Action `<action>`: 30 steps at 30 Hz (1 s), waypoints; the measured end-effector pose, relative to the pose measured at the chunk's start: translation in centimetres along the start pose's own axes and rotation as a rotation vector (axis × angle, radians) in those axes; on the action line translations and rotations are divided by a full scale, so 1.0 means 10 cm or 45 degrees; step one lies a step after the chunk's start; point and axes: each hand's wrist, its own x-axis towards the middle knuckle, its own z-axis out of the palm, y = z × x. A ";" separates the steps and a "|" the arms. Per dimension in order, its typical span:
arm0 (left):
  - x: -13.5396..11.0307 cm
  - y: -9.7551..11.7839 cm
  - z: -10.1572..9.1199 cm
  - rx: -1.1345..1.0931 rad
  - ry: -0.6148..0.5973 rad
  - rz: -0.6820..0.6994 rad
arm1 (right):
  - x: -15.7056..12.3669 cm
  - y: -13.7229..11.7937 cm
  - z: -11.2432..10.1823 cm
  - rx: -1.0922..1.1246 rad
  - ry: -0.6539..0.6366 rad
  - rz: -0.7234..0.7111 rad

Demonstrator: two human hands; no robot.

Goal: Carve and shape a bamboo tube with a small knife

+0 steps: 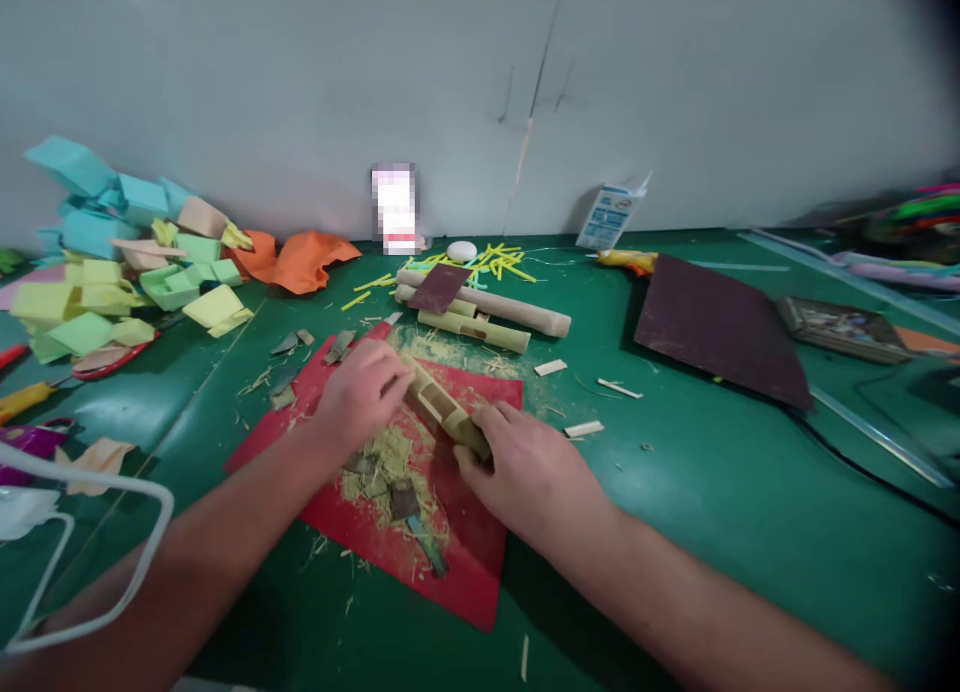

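Both my hands hold a short piece of bamboo [444, 409] with a slot cut in it, over a red sheet [465, 562] on the green table. My left hand [361, 394] is closed round the far end of the bamboo. My right hand [525, 467] grips its near end with curled fingers. Pale shavings [379, 460] and small dark scraps lie heaped on the red sheet beneath my hands. A small blade or dark strip [427, 544] lies near the sheet's front edge.
More bamboo pieces [487, 312] and yellow sticks lie behind the red sheet. Dark sandpaper sheets [712, 327] sit at right. Folded coloured paper boxes [127, 272] pile up at left beside orange paper [300, 257]. A white wire frame [97, 552] is at bottom left.
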 end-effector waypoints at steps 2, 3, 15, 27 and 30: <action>0.00 0.00 0.00 0.028 0.031 -0.011 | 0.00 0.00 0.01 -0.009 0.012 0.000; 0.00 0.00 0.00 0.018 0.010 0.006 | 0.00 0.01 0.02 -0.013 0.015 -0.006; 0.01 -0.01 0.02 -0.019 0.016 -0.026 | 0.01 -0.02 -0.01 -0.097 0.014 0.019; 0.03 -0.03 0.02 -0.095 -0.018 -0.003 | 0.01 -0.02 -0.02 -0.112 0.013 0.013; 0.04 -0.03 0.02 -0.077 0.020 -0.070 | 0.01 -0.02 -0.02 -0.118 0.011 0.016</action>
